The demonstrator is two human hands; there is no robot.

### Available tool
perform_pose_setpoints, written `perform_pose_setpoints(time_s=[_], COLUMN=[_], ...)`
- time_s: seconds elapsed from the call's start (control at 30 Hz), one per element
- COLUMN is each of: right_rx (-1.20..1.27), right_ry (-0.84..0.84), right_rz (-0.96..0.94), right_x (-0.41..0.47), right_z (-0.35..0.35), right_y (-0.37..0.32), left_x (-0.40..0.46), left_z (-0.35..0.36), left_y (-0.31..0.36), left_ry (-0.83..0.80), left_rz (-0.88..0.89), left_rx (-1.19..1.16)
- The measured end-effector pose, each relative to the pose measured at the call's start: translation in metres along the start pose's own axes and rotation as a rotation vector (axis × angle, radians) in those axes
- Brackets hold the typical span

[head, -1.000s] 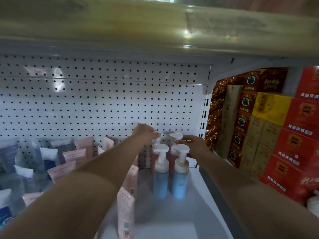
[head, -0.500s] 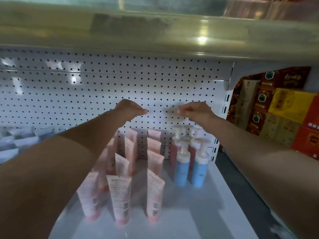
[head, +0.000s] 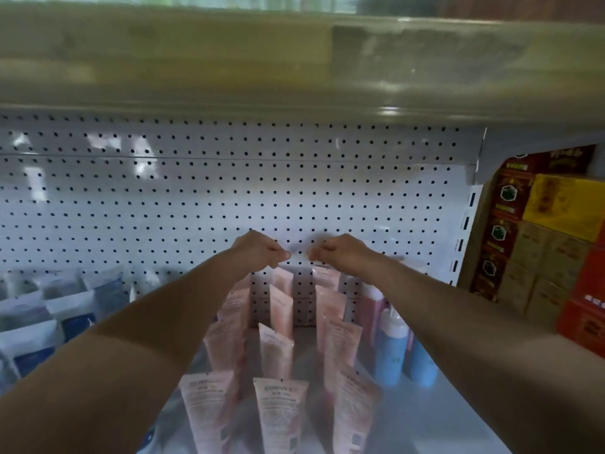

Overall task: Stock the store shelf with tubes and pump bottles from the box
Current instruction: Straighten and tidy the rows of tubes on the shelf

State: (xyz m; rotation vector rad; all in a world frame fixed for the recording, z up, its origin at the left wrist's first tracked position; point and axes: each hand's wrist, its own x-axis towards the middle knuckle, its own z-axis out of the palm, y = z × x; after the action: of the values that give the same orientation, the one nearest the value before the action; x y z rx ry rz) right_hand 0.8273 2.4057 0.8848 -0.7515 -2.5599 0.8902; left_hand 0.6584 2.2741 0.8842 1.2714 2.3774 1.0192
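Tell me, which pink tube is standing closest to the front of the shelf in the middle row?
The pink tube lowest in the picture, between the two arms. It heads the middle row; the other middle-row tubes line up behind it toward the pegboard.

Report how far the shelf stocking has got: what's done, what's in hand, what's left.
Done: three rows of pink tubes stand on the shelf, with blue pump bottles beside them on the right. In hand: nothing clearly; the left hand and right hand are raised with curled fingers near the pegboard, above the back tubes. Left: cannot tell; the box is out of view.
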Motion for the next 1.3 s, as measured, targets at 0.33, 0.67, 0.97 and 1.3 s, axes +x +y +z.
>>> perform_pose_setpoints(time_s=[0.33, 0.67, 0.97, 1.3], right_rx=[-0.003, -0.084, 0.015, -0.306], right_ry=[-0.061, -0.098, -0.045, -0.109], right_rz=[0.149, 0.235, 0.296, 0.199], right_x=[0.003, -0.005, 0.005, 0.014], right_z=[0.0, 0.004, 0.007, -0.005], right_y=[0.004, -0.003, 0.005, 0.011], left_x=[0.007, 0.012, 0.014, 0.018], left_z=[0.01, 0.021, 0.029, 0.033], left_y=[-0.009, -0.01, -0.012, -0.016], left_ry=[0.005, 0.053, 0.083, 0.099], left_rz=[0.006, -0.052, -0.027, 0.002], left_rx=[-0.002, 0.024, 0.091, 0.092])
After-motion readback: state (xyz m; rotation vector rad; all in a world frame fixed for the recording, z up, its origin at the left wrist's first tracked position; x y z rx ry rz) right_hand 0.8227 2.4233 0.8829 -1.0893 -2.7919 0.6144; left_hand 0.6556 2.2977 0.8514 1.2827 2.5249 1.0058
